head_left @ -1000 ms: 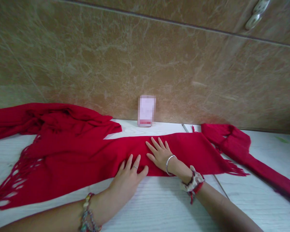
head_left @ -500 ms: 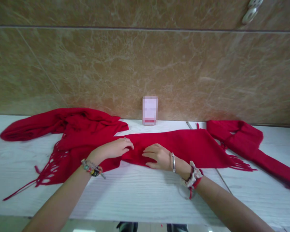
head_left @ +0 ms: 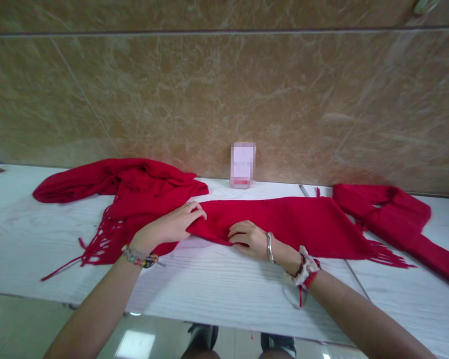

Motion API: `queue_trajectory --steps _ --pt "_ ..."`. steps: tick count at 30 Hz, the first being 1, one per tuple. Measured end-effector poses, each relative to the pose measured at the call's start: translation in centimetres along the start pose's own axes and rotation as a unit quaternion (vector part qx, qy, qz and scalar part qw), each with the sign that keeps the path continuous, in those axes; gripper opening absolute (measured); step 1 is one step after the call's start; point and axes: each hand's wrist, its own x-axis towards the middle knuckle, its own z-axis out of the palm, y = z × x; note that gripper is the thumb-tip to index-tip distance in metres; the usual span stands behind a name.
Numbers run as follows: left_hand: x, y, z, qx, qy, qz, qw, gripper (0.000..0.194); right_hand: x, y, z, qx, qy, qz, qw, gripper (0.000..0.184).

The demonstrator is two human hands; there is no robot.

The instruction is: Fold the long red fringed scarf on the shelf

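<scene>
A red scarf (head_left: 284,219) lies along the white tabletop, its fringe (head_left: 391,254) spread at the right end. My left hand (head_left: 174,223) pinches its near edge, where the cloth is drawn up a little. Farther right, my right hand (head_left: 251,240) has its curled fingers closed on the same near edge, with the thumb hidden or low against the cloth. Between the hands the edge is slightly lifted and creased. Left of my left hand, bunched red cloth (head_left: 142,182) with a knotted fringe (head_left: 101,239) adjoins the flat strip; whether it is one piece I cannot tell.
A pink-edged phone (head_left: 242,165), its screen blurred, leans against the brown marbled wall (head_left: 194,99). Another folded red strip (head_left: 392,214) lies at the right and runs out of view. The white table's (head_left: 209,294) front edge is near, with tiled floor (head_left: 164,339) and feet below.
My hands have taken hold of the scarf's near edge and raised it away from me slightly, exposing more tabletop. The view has shifted, showing more floor.
</scene>
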Motion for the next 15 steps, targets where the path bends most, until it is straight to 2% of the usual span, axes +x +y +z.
queue_trajectory --steps 3,6,9,12,15 --pt "-1.4 -1.5 -0.6 0.041 0.06 -0.069 0.995 0.053 0.1 0.1 0.2 0.001 0.022 -0.011 1.0 0.017" --pt "-3.1 -3.3 -1.2 0.044 0.095 -0.128 0.986 0.052 0.2 0.2 0.2 0.007 0.027 -0.008 1.0 0.016" --pt "-4.7 -4.4 -0.7 0.058 0.071 -0.142 0.986 0.05 0.3 0.3 -0.1 0.039 0.01 0.013 0.999 0.015" --pt "-6.2 -4.8 -0.1 0.123 0.034 -0.137 0.982 0.046 0.4 0.5 -0.4 0.094 0.0 0.032 0.995 0.014" --pt "-7.1 -5.8 -1.6 0.195 0.078 -0.17 0.963 0.037 0.5 0.5 -0.7 0.137 -0.005 0.042 0.99 0.014"
